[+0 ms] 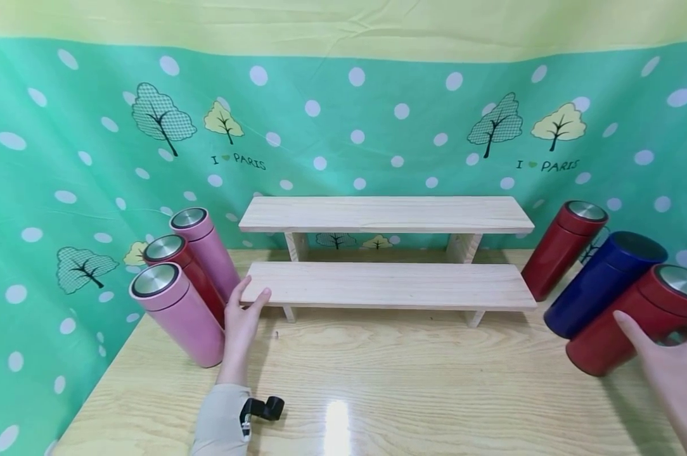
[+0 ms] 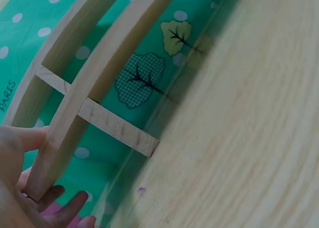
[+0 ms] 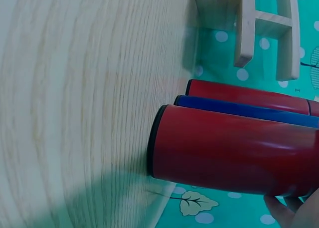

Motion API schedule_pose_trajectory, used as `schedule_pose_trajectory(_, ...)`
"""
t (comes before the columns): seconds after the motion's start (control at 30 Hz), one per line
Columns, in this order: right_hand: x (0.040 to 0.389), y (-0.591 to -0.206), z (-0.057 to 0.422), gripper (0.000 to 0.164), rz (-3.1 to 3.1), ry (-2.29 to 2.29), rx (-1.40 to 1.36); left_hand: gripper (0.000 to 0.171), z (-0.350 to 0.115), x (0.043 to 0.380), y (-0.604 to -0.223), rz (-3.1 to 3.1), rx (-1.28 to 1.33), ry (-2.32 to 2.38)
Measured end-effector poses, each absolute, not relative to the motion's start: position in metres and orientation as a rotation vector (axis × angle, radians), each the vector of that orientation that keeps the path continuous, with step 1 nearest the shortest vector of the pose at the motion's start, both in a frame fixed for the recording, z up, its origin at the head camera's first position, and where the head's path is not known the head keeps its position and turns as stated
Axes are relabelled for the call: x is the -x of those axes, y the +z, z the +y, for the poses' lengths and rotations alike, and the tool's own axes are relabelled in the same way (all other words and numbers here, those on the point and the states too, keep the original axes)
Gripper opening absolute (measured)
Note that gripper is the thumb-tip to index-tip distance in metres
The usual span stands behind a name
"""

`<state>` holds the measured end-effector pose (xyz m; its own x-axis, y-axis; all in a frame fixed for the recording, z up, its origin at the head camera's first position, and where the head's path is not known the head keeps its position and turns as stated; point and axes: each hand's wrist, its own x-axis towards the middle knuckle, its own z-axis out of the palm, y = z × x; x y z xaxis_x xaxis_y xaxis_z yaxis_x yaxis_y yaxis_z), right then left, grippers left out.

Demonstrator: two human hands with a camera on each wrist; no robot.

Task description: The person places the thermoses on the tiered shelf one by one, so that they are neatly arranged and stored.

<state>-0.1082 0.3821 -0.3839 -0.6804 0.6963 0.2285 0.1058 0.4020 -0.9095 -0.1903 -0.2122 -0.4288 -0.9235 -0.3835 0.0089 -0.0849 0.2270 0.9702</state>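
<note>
A grey sleeve (image 1: pixel 220 421) lies nearest. At right, the right grip (image 1: pixel 673 362) curves around the near red bottle (image 1: pixel 651 310), held between thumb and fingers. Farther, the left grip (image 1: pixel 243 322) pinches the wooden stand's (image 1: pixel 386 285) left end; a blue bottle (image 1: pixel 597 291) and far red bottle (image 1: pixel 566 253) stand at right.

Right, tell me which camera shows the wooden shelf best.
The head view: both tiers of the wooden shelf show end to end. The left wrist view has only its left part; the right wrist, its right.
</note>
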Motion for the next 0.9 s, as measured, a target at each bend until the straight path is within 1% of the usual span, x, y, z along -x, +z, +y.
schedule_pose_trajectory(0.27,0.107,-0.383,0.381,0.084,-2.118,1.218,0.809,0.067,-0.210,0.192,-0.430,-2.227,-0.480,-1.717)
schedule_pose_trajectory(0.5,0.101,-0.375,0.376,0.078,-2.130,1.203,0.841,0.067,-0.211,0.192,-0.431,-2.215,-0.502,-1.732)
schedule_pose_trajectory(0.67,0.095,-0.368,0.367,0.079,-2.104,1.126,0.782,0.068,-0.212,0.192,-0.432,-2.215,-0.496,-1.731)
schedule_pose_trajectory(0.9,0.088,-0.356,0.356,0.065,-2.015,1.153,0.612,0.067,-0.212,0.192,-0.432,-2.209,-0.494,-1.740)
